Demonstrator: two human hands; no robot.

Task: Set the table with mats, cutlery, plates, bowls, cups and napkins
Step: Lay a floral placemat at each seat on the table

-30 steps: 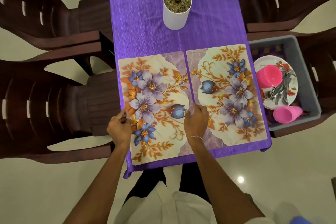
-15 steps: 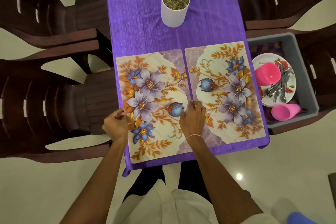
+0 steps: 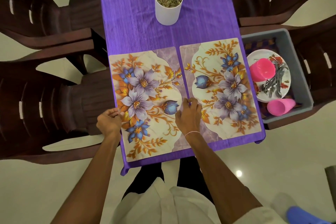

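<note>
Two floral mats lie side by side on the purple tablecloth (image 3: 138, 23). My left hand (image 3: 108, 121) pinches the left edge of the left mat (image 3: 145, 96). My right hand (image 3: 189, 114) holds that mat's right edge with curled fingers, at the narrow gap beside the right mat (image 3: 223, 87). A grey bin (image 3: 298, 56) to the right of the table holds a white plate (image 3: 254, 58), a pink bowl (image 3: 262, 69), a pink cup (image 3: 281, 106) on its side and a pile of cutlery (image 3: 275, 82).
A white pot (image 3: 168, 8) with pebbles and a plant stem stands mid-table beyond the mats. Dark brown chairs (image 3: 45, 100) line both long sides; the bin sits on a right-hand chair. The table's near edge is just in front of my legs.
Both hands have stayed on the left mat's edges; the mat has shifted only slightly, and the gap to the right mat looks a little straighter.
</note>
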